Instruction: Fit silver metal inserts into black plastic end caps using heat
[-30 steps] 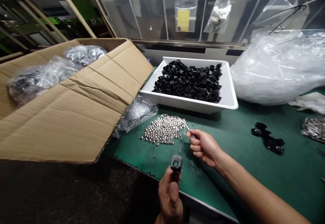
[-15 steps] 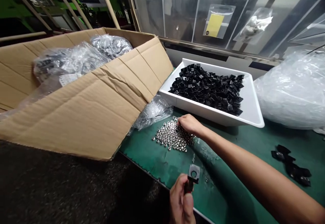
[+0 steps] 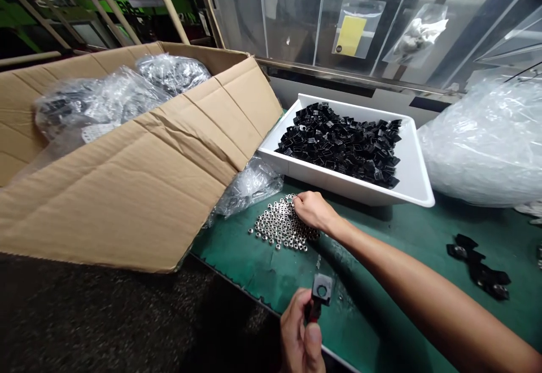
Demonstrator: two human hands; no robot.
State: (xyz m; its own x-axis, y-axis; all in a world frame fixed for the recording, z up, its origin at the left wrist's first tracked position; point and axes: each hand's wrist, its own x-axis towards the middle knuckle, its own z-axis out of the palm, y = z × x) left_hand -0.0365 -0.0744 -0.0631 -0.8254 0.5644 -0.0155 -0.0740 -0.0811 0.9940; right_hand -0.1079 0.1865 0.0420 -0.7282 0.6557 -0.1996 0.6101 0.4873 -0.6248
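Small silvery metal rings (image 3: pixel 279 223) lie in a loose pile on the green table top (image 3: pixel 254 266). At the pile's right side is my right hand (image 3: pixel 312 210), its fingers closed and bent down among the rings; whatever its fingertips pinch is hidden. Near the table's front edge my left hand (image 3: pixel 301 333) grips a small black square part (image 3: pixel 322 288) upright by its lower end. The part has a round hole in its face, and something red shows just below it, between the fingers.
A white tray (image 3: pixel 417 164) of small black parts stands behind the pile. At the left is a cardboard box (image 3: pixel 139 192) with plastic bags. Black pieces (image 3: pixel 480 268) lie right, below a large plastic bag (image 3: pixel 486 141).
The whole view has shifted a little, with the box and tray now slightly further left. Both hands keep nearly the same places, the right one still at the pile.
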